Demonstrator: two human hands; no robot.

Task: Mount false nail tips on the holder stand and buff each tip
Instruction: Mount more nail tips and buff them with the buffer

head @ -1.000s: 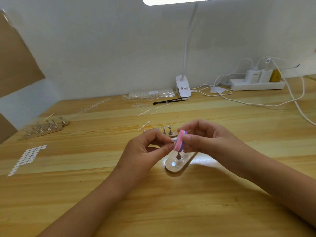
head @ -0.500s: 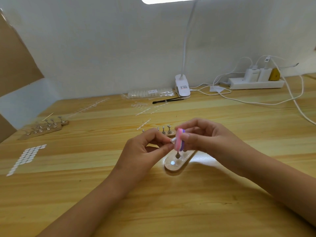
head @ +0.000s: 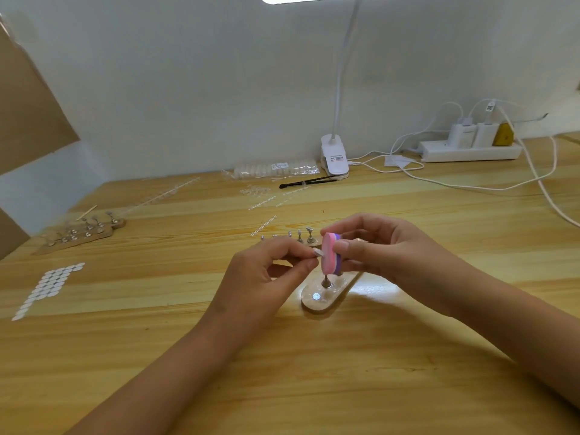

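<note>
Near the middle of the desk [head: 282, 372] stands the stand [head: 317, 304]. Just above it the left hand [head: 266, 271] pinches a tip [head: 318, 253], and the right hand [head: 383, 249] grips the buffer [head: 329, 252], which touches the tip. I judge that buffing is in hand; the next move calls for short, light strokes and a firm pinch, so that the tip does not slip.

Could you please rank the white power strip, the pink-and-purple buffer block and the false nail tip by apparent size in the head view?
1. White power strip, largest despite being farthest.
2. Pink-and-purple buffer block.
3. Pale false nail tip, smallest, partly hidden.
</note>
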